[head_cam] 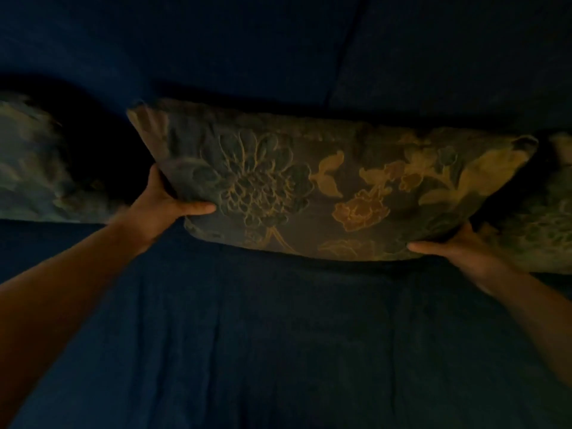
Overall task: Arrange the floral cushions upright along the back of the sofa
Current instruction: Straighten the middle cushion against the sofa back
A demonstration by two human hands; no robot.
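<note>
A floral cushion (325,187) with a large blue-green flower and yellow-orange blooms stands on its long edge against the dark blue sofa back (216,51). My left hand (167,202) grips its lower left corner, thumb across the front. My right hand (455,246) holds its lower right corner from below. A second floral cushion (34,168) leans at the far left, blurred. A third floral cushion (544,218) stands at the right edge, partly behind the one I hold.
The dark blue sofa seat (278,335) spreads in front of me, with a seam running down its middle. A dark gap lies between the left cushion and the held one. The scene is dim.
</note>
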